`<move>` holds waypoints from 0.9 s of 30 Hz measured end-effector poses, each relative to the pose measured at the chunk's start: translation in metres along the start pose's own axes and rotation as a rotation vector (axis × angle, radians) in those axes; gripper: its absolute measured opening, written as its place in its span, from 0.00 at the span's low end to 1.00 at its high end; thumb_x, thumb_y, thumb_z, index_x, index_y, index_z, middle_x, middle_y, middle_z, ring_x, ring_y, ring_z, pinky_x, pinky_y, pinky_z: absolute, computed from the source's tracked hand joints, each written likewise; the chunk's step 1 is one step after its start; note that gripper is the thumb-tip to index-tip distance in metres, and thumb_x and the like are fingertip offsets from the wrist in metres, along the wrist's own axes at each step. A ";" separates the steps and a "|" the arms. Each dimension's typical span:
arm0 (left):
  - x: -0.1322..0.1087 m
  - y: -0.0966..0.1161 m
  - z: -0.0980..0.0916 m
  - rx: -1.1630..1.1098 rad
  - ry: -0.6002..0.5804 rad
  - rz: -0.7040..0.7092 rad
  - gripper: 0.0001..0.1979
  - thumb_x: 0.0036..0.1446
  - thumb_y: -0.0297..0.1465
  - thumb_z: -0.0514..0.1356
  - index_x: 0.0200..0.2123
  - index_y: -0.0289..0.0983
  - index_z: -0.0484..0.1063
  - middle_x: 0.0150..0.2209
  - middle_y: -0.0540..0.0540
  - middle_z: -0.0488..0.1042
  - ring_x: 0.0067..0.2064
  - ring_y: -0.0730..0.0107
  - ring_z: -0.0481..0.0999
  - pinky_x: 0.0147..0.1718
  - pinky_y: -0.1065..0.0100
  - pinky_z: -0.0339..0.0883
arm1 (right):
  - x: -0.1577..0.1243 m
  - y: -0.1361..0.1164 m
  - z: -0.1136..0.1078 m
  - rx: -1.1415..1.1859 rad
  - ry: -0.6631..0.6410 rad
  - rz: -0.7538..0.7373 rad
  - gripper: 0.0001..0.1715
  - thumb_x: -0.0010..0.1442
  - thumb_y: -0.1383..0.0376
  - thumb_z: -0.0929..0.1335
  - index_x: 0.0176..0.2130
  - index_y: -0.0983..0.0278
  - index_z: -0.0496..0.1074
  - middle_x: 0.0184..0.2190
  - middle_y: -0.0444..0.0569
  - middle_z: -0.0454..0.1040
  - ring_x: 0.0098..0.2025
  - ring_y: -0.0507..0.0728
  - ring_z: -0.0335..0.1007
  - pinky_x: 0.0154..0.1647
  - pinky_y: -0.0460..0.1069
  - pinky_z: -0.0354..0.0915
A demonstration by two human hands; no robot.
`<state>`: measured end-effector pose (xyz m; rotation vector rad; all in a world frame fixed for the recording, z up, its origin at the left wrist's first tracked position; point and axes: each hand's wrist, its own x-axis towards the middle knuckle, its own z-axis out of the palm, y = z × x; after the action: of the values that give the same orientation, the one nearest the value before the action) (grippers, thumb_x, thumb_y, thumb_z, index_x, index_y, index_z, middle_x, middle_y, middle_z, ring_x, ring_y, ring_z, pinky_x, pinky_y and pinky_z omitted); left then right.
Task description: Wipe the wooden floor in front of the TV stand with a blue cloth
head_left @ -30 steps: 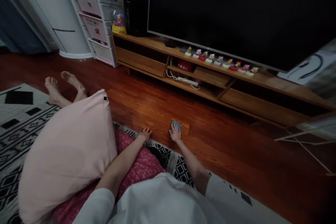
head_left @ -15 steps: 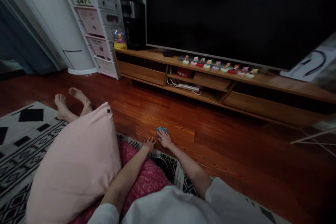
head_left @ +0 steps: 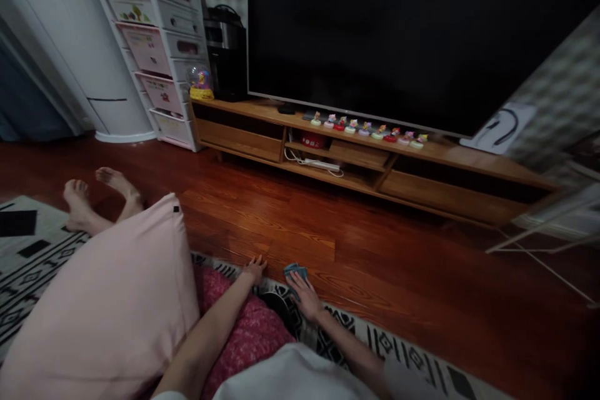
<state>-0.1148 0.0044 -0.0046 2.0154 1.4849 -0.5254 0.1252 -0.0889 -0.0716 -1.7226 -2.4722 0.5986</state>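
Observation:
Beneath the fingers of my right hand (head_left: pixel 305 297) lies a folded blue cloth (head_left: pixel 296 270), partly covered by the palm. The hand presses it down near the border between wooden floor (head_left: pixel 281 215) and patterned rug (head_left: pixel 384 340). My left hand (head_left: pixel 254 269) rests with fingers spread at the rug's edge, to the left of the cloth and apart from it, holding nothing. Under my left forearm is dark pink patterned fabric (head_left: pixel 253 337).
A pale pink cushion (head_left: pixel 103 294) lies at my left, with bare feet (head_left: pixel 79 200) beyond it. Ahead stands a low wooden TV stand (head_left: pixel 239 137) bearing several small figurines (head_left: pixel 365 129) and a large television (head_left: pixel 375 31). A white rack (head_left: pixel 529 250) stands right, drawers (head_left: pixel 145 50) left.
My right hand has drawn the blue cloth back toward me and slightly right, from the floorboards to the rug's edge. My left hand stays near the rug's edge. The view has shifted.

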 end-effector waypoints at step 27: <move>0.003 0.007 0.007 0.123 -0.071 0.191 0.38 0.58 0.32 0.58 0.71 0.43 0.52 0.75 0.40 0.38 0.73 0.45 0.39 0.68 0.43 0.45 | -0.013 0.009 0.007 0.004 0.070 0.187 0.33 0.71 0.55 0.55 0.72 0.51 0.50 0.74 0.42 0.44 0.75 0.54 0.37 0.72 0.57 0.41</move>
<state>-0.1070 0.0009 -0.0101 2.1820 1.2293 -0.6139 0.1356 -0.0999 -0.0795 -1.9528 -2.2782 0.5473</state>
